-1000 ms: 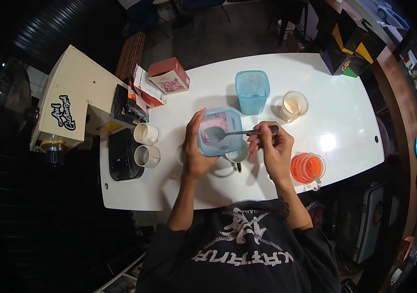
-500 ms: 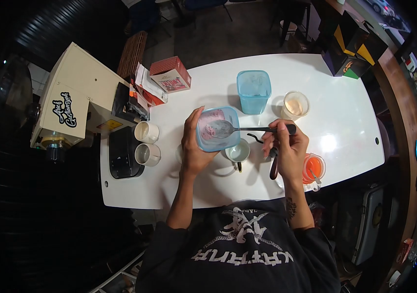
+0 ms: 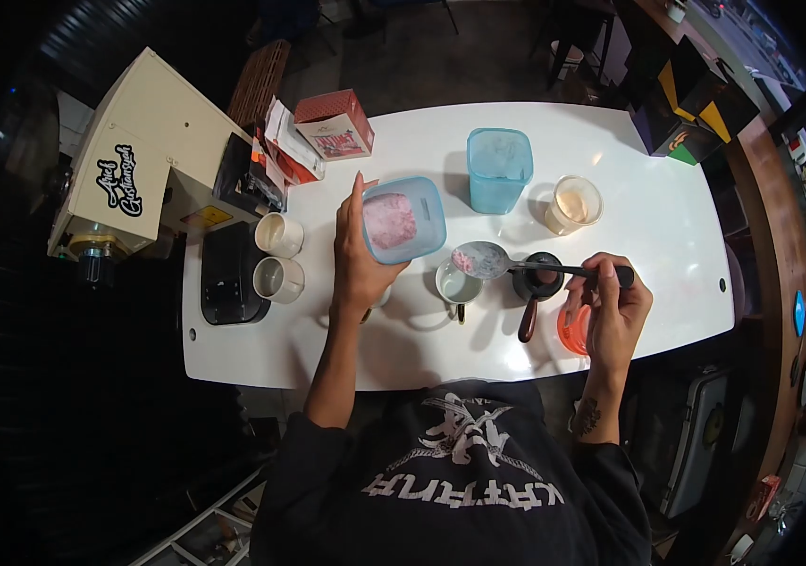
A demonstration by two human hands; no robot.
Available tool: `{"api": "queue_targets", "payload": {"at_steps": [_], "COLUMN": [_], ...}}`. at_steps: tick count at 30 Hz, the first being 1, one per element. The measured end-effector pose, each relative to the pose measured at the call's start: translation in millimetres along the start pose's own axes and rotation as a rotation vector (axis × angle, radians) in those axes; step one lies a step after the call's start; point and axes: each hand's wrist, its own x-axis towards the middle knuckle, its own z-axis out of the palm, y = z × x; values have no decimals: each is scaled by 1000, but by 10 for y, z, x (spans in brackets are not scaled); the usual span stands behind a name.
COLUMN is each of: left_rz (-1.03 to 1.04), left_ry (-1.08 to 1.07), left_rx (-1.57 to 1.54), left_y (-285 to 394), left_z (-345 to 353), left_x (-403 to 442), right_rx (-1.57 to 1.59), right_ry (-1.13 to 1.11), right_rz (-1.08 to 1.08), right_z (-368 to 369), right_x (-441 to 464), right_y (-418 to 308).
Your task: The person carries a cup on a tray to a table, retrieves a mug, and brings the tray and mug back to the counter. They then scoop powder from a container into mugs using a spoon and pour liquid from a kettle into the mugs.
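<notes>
My left hand point(image 3: 362, 259) grips a translucent blue plastic container point(image 3: 428, 231), tilted so that the pink powder point(image 3: 391, 222) inside shows. In my right hand point(image 3: 615, 307) is the dark handle of a spoon point(image 3: 488, 261). Some pink powder sits at the tip of its bowl, which is over or beside a white cup point(image 3: 453, 283). Below the spoon handle stands a small dark pot point(image 3: 540, 286) with a brown handle. A container of orange-red liquid point(image 3: 574, 330) is partly hidden behind my right hand.
Farther back stand a second blue container point(image 3: 499, 174) and a clear tub of beige contents point(image 3: 573, 205). Two cups point(image 3: 278, 280) are at the left by a black tray point(image 3: 224, 292). A red box point(image 3: 335, 123) and a cream machine point(image 3: 139, 160) stand beyond.
The spoon has come out of the blue container and moved right and down, with pink powder on it. My left hand has shifted the container slightly left and up.
</notes>
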Motion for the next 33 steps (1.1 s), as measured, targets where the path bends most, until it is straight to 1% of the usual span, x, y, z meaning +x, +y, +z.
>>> {"api": "queue_targets", "payload": {"at_steps": [2,6,8,11,14,20,22,23,25,27,29,32,33], "left_rz": [4,12,-18,-10,-5,-33,-5,21,24,27,-16,18,19], "left_ry": [-30,-10,-1,34,19,40,43,45,42,38,18,-1,0], "left_rx": [-4,-15,-51,7,21,-61,-48,-37,-82,-128,-186,-184,-183], "left_y": [-59,-83,-106,-55,-88,-91,-107,-114,-125,-107,-63,-78,-72], "left_z": [-13,-16,-18,-35,-28,5,12,18,32,34,26,26,23], "left_x": [6,16,13,15,3,-25,-32,-40,-52,-61,-65,-84,-92], "right_rx": [-18,-82,-91,-104,-136,-222,-253,-252,-291,-304,-318,-302,-211], "right_ry": [3,7,-12,-85,-139,-213,-271,-271,-266,-278,-288,-255,-200], "right_rz": [17,17,28,58,55,48,18,18,-72,-82,-92,-113,-108], "right_z": [-24,0,-3,10,36,56,65,68,74,60,56,67,74], "right_x": [-26,-64,-90,-126,-158,-193,-190,-189,-184,-182,-187,-205,-209], "right_y": [28,95,127,176,199,259,226,214,193,166,129,42,8]}}
